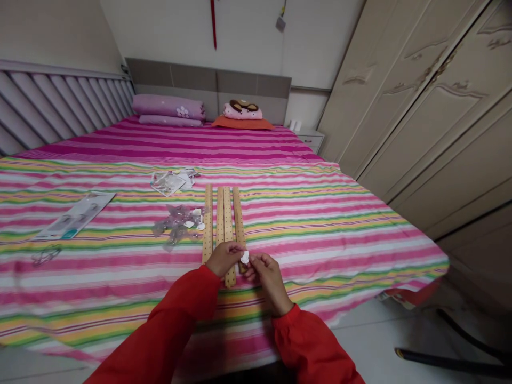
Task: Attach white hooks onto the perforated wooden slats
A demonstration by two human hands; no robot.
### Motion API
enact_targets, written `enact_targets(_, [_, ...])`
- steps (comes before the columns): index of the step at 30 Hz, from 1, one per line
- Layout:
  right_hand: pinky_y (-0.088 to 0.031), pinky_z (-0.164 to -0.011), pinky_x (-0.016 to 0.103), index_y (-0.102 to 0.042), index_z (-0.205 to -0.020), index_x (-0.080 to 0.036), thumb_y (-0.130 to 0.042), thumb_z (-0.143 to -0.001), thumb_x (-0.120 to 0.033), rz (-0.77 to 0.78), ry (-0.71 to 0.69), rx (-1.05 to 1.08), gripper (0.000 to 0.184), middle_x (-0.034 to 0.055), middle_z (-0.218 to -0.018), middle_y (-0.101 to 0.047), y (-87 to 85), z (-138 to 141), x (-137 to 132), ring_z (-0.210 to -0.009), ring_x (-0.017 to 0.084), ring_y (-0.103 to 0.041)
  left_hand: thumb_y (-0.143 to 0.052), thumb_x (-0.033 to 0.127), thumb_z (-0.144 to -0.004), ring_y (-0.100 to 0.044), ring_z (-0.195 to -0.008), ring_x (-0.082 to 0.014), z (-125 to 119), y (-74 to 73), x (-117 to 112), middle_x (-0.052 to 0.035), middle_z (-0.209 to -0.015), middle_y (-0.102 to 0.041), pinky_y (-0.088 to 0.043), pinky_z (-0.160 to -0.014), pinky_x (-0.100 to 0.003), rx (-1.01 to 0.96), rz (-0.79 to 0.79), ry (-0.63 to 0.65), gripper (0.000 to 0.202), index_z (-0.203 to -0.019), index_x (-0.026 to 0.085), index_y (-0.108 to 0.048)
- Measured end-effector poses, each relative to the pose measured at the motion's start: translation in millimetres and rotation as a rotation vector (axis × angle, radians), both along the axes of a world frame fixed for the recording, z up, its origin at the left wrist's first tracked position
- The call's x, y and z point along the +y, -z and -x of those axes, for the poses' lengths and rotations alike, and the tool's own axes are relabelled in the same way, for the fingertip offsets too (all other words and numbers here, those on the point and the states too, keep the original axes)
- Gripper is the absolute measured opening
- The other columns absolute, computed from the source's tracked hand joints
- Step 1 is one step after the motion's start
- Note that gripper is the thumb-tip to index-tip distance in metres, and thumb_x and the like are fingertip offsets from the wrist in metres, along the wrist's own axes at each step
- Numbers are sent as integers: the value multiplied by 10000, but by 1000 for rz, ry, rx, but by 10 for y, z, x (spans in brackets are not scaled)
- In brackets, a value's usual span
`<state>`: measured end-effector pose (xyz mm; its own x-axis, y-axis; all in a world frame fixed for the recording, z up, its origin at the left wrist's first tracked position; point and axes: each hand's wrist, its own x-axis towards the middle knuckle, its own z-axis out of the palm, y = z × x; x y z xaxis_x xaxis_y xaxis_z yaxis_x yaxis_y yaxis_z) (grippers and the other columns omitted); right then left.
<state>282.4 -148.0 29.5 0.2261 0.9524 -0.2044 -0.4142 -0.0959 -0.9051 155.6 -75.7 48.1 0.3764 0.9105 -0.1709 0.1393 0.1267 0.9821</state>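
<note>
A small white card (245, 257) is pinched at its left edge by my left hand (224, 259), whose fingers are closed. At the card's right edge, my right hand (271, 277) has its thumb and fingers closed together on it; any smaller piece there is too tiny to make out. Beneath the hands lie several long wooden strips with rows of holes: a left strip (207, 224), a middle pair (228, 218) and a right strip (238, 216). Left of them is a pile of small clear bags (176, 224) with white cards among them.
Everything lies on a striped bedspread (340, 256). Farther back is a heap of white cards and clear packaging (174, 181). A flat clear package (78, 216) and a thin wire loop (47, 255) are at left. A wardrobe (424, 106) stands at right.
</note>
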Motion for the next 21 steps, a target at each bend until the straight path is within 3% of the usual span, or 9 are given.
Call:
enact_targets(10, [-429,-371,191,-610,-658,-131,-791,-561,-425,31,-22,-40,359,-10,-487,-626,94,-31,123,-375,92,-538,-638,244,-587,-593,-622,-153,-26,57,3,-10,-614,-656,-452,-621,-270,153,-123,-24,126,-668,154,-674])
enact_targets(21, [-374,-314,176,-603,-647,-148,-772,-555,-387,59,-4,-91,307,-28,-429,-598,143,-15,198,-317,82,-491,-629,150,-627,-573,-642,-129,-44,101,-51,-10,-680,-631,-463,-666,-257,268,-306,-138,81,-649,186,-699])
